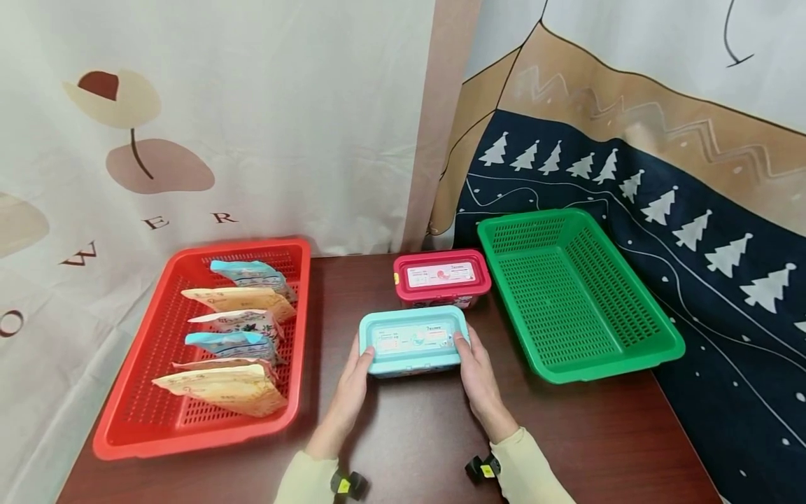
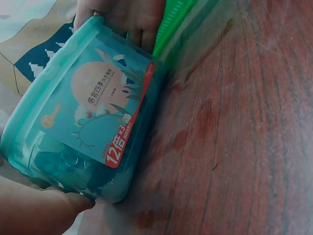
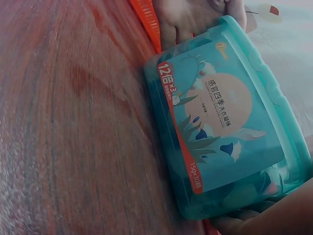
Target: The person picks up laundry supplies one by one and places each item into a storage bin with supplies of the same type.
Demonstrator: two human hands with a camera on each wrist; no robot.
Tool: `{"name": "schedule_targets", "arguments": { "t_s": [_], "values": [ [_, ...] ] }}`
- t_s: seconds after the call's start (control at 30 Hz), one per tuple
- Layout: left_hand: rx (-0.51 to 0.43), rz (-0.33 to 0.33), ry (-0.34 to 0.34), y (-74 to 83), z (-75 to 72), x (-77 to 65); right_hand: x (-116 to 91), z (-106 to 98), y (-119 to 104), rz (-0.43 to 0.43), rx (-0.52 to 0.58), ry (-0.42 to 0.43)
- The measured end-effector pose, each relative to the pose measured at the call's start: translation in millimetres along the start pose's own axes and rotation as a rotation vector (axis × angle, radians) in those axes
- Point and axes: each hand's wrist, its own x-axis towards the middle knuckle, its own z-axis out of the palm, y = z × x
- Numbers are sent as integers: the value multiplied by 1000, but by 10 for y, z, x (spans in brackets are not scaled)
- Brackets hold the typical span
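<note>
A turquoise laundry pod box (image 1: 412,339) with a lid and a printed label is held between both hands over the table. My left hand (image 1: 351,386) grips its left end, thumb on the lid's edge. At the opposite end my right hand (image 1: 478,381) does the same, its thumb on the right corner of the lid. Both wrist views show the box's front label (image 2: 110,100), with pods visible through the see-through wall. Whether its base touches the table cannot be told. Just behind it stands a crimson laundry pod box (image 1: 443,275), touched by neither hand.
On the left, a red basket (image 1: 189,441) holds several upright snack-like pouches (image 1: 220,388) in a row. A green basket (image 1: 554,308) lies at the right, beside the crimson box. Printed curtains (image 1: 315,126) hang behind the brown table (image 1: 409,448).
</note>
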Motion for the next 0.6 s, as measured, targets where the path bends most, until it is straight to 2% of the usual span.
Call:
{"name": "schedule_targets", "arguments": {
  "t_s": [0.33, 0.6],
  "values": [
    [-41, 23, 21, -15, 25, -32, -30, 8, -14, 8, -1, 12],
    [-96, 53, 35, 115, 90, -98, -112, -32, -174, -5, -9, 14]
  ]
}}
